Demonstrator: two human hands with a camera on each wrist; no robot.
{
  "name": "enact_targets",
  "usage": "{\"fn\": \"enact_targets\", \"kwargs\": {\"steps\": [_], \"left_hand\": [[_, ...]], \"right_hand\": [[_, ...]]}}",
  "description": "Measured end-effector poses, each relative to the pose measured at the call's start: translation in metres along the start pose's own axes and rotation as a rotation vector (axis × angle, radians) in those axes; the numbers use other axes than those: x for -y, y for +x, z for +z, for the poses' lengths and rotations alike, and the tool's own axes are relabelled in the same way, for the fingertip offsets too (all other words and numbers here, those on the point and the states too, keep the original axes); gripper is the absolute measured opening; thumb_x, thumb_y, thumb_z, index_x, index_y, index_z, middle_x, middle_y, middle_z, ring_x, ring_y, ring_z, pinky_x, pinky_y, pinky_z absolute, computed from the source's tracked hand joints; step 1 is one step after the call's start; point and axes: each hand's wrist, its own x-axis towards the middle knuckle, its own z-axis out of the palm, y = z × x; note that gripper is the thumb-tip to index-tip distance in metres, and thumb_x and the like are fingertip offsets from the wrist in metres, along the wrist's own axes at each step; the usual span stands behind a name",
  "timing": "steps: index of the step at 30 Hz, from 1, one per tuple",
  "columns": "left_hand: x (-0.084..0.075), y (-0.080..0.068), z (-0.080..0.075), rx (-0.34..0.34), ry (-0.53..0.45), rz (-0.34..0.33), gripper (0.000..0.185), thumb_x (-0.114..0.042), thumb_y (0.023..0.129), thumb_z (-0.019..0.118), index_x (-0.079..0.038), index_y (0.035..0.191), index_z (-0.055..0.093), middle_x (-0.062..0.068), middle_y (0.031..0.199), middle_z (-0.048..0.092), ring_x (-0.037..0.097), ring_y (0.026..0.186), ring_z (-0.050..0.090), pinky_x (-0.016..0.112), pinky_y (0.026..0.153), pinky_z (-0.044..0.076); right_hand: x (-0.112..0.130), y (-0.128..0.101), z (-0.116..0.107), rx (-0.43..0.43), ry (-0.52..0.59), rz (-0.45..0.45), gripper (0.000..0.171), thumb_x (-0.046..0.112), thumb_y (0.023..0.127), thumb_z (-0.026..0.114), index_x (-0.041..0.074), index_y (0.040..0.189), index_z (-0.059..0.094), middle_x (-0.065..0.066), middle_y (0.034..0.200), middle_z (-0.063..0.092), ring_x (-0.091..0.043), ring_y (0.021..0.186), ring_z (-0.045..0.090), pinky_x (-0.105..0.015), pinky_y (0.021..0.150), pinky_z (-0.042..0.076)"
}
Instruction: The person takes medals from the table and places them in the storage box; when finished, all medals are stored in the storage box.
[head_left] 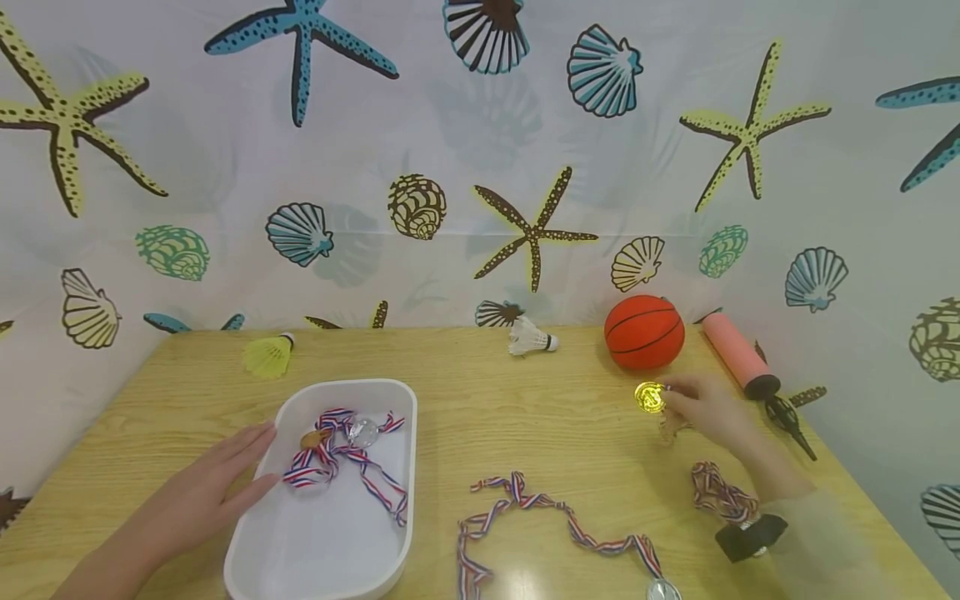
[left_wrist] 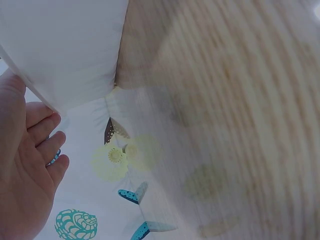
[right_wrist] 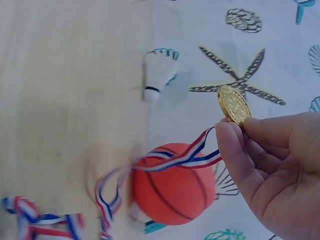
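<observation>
My right hand (head_left: pixel 701 408) pinches a gold medal (head_left: pixel 649 397) (right_wrist: pixel 233 104) between thumb and fingers, just in front of the orange ball (head_left: pixel 644 332) (right_wrist: pixel 173 184). Its red, white and blue ribbon (right_wrist: pixel 165 162) hangs from the medal and trails back along my wrist (head_left: pixel 722 493). My left hand (head_left: pixel 217 483) (left_wrist: pixel 27 175) lies flat with straight fingers against the left wall of the white tray (head_left: pixel 300 533) (left_wrist: pixel 65 45). Inside the tray lie two medals with tangled ribbons (head_left: pixel 341 458). Another ribboned silver medal (head_left: pixel 663 589) lies on the table near the front edge.
A white shuttlecock (head_left: pixel 531 337) (right_wrist: pixel 157 72) and a yellow shuttlecock (head_left: pixel 268 356) (left_wrist: pixel 117 157) lie at the back of the wooden table (head_left: pixel 510 417). A pink pump (head_left: pixel 738 354) and scissors (head_left: pixel 787 419) lie at the right. A seashell-print curtain (head_left: pixel 420 150) surrounds the table.
</observation>
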Motion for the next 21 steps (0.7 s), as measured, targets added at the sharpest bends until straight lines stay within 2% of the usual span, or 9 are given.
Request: {"fn": "enact_targets", "kwargs": {"steps": [4, 8, 12, 16, 21], "left_hand": [[0.000, 0.000, 0.001, 0.001, 0.004, -0.001, 0.065, -0.042, 0.093, 0.051, 0.004, 0.137, 0.038, 0.025, 0.141, 0.033, 0.046, 0.126, 0.030, 0.061, 0.097, 0.027], [-0.001, 0.001, 0.001, -0.002, 0.017, 0.000, 0.065, -0.042, 0.092, 0.052, 0.005, 0.136, 0.039, 0.025, 0.140, 0.034, 0.046, 0.125, 0.031, 0.061, 0.096, 0.028], [-0.001, 0.001, 0.001, -0.005, 0.022, 0.001, 0.065, -0.041, 0.092, 0.053, 0.005, 0.136, 0.040, 0.025, 0.139, 0.035, 0.046, 0.125, 0.031, 0.062, 0.095, 0.029], [-0.001, 0.001, 0.002, -0.013, 0.023, 0.004, 0.064, -0.040, 0.092, 0.054, 0.005, 0.136, 0.040, 0.026, 0.139, 0.035, 0.046, 0.124, 0.032, 0.062, 0.095, 0.030], [0.000, 0.002, 0.002, -0.015, 0.032, 0.005, 0.064, -0.039, 0.092, 0.054, 0.004, 0.136, 0.040, 0.026, 0.139, 0.035, 0.046, 0.124, 0.032, 0.061, 0.095, 0.030]], "right_hand": [[0.025, 0.001, -0.009, -0.035, -0.054, -0.047, 0.030, 0.007, 0.092, 0.054, -0.013, 0.115, 0.056, -0.009, 0.080, 0.063, -0.018, 0.070, 0.062, -0.028, 0.065, 0.054], [0.052, 0.006, -0.013, -0.044, -0.037, -0.108, 0.027, 0.005, 0.091, 0.056, -0.012, 0.112, 0.058, -0.011, 0.077, 0.064, -0.020, 0.068, 0.064, -0.027, 0.065, 0.055], [0.081, 0.013, -0.009, -0.005, 0.072, -0.137, 0.025, 0.006, 0.091, 0.058, -0.010, 0.110, 0.060, -0.015, 0.086, 0.066, -0.017, 0.071, 0.065, -0.027, 0.067, 0.055], [0.110, 0.019, 0.001, 0.035, 0.180, -0.159, 0.025, 0.007, 0.090, 0.059, -0.010, 0.108, 0.061, -0.013, 0.080, 0.065, -0.013, 0.069, 0.063, -0.029, 0.067, 0.055], [0.145, 0.026, 0.020, 0.075, 0.251, -0.233, 0.023, 0.005, 0.090, 0.059, -0.010, 0.106, 0.062, -0.009, 0.073, 0.064, -0.016, 0.064, 0.063, -0.035, 0.066, 0.055]]}}
